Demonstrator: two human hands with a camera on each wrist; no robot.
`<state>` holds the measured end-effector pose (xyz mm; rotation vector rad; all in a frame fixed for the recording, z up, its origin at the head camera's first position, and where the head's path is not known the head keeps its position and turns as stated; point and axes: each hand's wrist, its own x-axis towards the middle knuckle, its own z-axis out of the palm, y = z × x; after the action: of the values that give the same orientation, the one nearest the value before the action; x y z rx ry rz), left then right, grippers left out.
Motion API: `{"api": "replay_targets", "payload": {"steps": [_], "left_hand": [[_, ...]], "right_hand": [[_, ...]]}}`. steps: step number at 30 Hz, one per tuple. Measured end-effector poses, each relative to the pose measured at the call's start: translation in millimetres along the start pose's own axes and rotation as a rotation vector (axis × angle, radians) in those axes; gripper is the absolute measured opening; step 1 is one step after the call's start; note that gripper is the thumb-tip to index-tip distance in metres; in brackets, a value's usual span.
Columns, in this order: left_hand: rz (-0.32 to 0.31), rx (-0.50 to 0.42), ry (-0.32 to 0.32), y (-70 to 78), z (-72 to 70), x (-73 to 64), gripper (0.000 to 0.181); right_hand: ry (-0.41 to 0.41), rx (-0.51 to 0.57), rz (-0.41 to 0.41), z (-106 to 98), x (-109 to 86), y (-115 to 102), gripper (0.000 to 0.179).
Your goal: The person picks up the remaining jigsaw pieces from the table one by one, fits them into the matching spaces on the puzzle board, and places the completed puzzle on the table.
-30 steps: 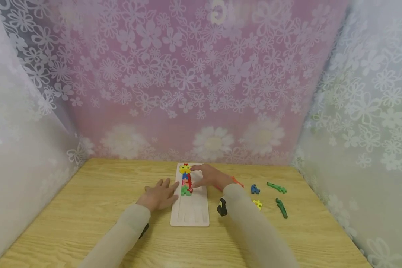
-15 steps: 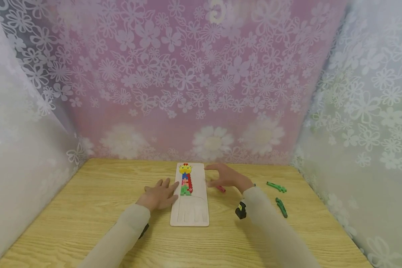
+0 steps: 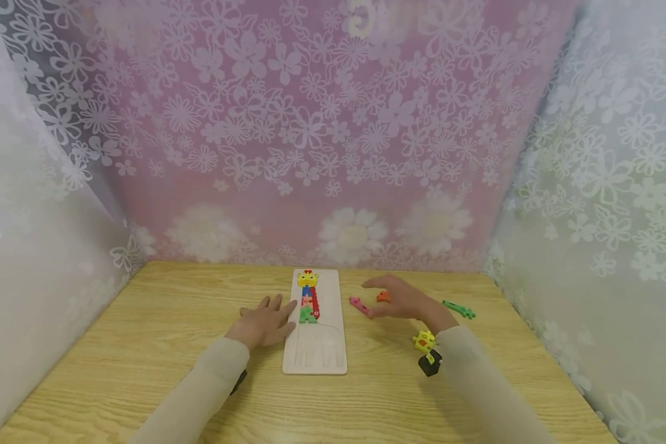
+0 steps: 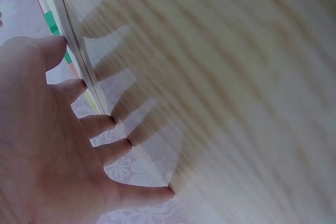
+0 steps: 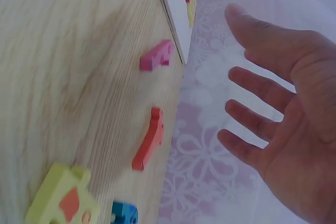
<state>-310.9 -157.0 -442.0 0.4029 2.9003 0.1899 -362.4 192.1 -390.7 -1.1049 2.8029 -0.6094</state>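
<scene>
My left hand (image 3: 263, 324) lies with fingers spread, its thumb and index fingertips at the left edge of the white puzzle board (image 3: 322, 351). Set in the board are a yellow giraffe head (image 3: 308, 279), a red piece (image 3: 315, 304) and a green piece (image 3: 308, 316), among others. Over the table to the right, my right hand (image 3: 402, 299) holds nothing, its fingers loosely bent and apart. Below it in the head view are a pink puzzle piece (image 3: 359, 306) and an orange puzzle piece (image 3: 383, 296). A yellow puzzle piece (image 3: 423, 341) sits by the right wrist.
A light green puzzle piece (image 3: 459, 309) lies further right on the wooden table (image 3: 161, 320). In the right wrist view a blue puzzle piece (image 5: 125, 212) lies beside the yellow one. Flower-patterned curtains (image 3: 333, 154) hang behind the table and on both sides.
My right hand has moved right, from above the puzzle board to above the loose pieces. The left hand has stayed at the board's edge.
</scene>
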Motion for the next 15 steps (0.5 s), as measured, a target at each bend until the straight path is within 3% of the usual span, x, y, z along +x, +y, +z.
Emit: {"api": "replay_targets", "payload": {"steps": [9,15], "left_hand": [[0.001,-0.003,0.007,0.6,-0.8,0.0,0.063],[-0.002,0.004,0.000,-0.6,0.6,0.4,0.064]], "right_hand": [[0.014,-0.069,0.075,-8,-40.1,2,0.054],[-0.024,-0.003,0.137,-9,-63.1,-1,0.049]]}}
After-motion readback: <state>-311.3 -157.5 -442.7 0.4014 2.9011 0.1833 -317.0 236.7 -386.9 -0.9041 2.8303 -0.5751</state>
